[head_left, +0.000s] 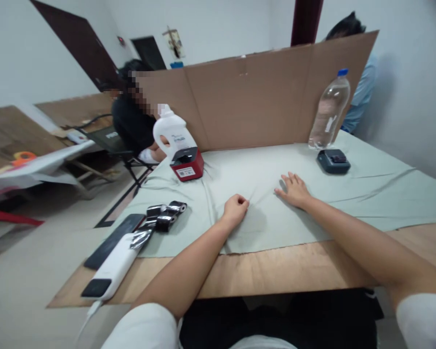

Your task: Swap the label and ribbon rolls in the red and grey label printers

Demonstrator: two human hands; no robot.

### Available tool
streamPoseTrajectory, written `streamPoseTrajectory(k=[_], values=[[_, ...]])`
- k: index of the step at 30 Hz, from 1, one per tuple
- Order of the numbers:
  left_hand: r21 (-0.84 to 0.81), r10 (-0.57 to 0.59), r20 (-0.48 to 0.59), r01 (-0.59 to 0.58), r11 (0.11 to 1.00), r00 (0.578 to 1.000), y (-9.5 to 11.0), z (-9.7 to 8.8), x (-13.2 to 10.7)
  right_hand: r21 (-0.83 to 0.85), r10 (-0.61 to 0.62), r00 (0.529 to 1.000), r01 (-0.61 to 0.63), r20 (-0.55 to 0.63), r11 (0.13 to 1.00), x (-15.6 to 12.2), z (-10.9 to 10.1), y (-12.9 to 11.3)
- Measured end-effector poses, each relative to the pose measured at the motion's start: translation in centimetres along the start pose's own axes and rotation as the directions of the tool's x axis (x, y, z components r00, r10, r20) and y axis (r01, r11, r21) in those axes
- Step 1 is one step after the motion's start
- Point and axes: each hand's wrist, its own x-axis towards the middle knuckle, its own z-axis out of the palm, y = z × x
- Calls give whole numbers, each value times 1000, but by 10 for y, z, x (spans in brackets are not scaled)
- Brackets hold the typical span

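Note:
My left hand [235,211] rests on the pale green cloth [247,169] with its fingers curled into a loose fist; nothing shows in it. To its right, my right hand [293,191] lies palm down on the same cloth, fingers spread and holding nothing. A small dark box-shaped device [333,161] sits beyond my right hand. Past my left hand stands a red and black box-shaped device [187,165] with a white label. Several small rolls of shiny black film [165,216] lie left of my left hand.
Behind the red device stands a white handled bottle [176,131]. A clear plastic bottle [330,114] with a blue cap leans against a cardboard partition [250,102]. A black phone [114,241] and a white power bank [112,269] with a cable lie at the left edge. Two people sit beyond.

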Motion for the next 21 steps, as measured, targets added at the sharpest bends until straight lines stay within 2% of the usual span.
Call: streamPoseTrajectory(k=[3, 5, 7, 9, 10, 12, 13, 15, 16, 19, 21], values=[[233, 184, 9, -181, 955, 983, -1, 0, -4, -23, -62, 997, 63, 40, 998, -15, 5, -14], [319, 254, 85, -268, 909, 964, 1, -2, -5, -39, -46, 998, 48, 39, 998, -18, 4, -15], [340, 235, 209, -295, 893, 949, 7, -8, 1, -47, -40, 999, 42, 37, 998, -18, 3, -14], [342, 162, 263, -249, 906, 951, 16, -24, 19, -45, -39, 999, 40, 32, 998, -18, 1, -14], [345, 123, 237, -202, 917, 964, 20, -36, 33, -42, -37, 999, 39, 27, 998, -17, 1, -14], [369, 137, 95, -163, 915, 986, 25, -69, 66, -37, -38, 999, 39, 13, 999, -17, 2, -14], [391, 169, -13, -151, 908, 986, 25, -89, 83, -36, -38, 999, 38, 6, 999, -17, 3, -14], [464, 211, -268, -66, 883, 940, 23, -129, 117, -35, -36, 999, 36, -3, 999, -17, 4, -15], [479, 204, -340, -17, 877, 918, 20, -148, 132, -34, -35, 999, 35, -7, 999, -17, 4, -15], [464, 43, -472, 206, 861, 881, 9, -188, 164, -33, -27, 1000, 27, -8, 999, -17, 4, -16], [441, -65, -495, 315, 840, 866, 0, -200, 177, -32, -20, 1000, 20, -4, 999, -17, 3, -17]])
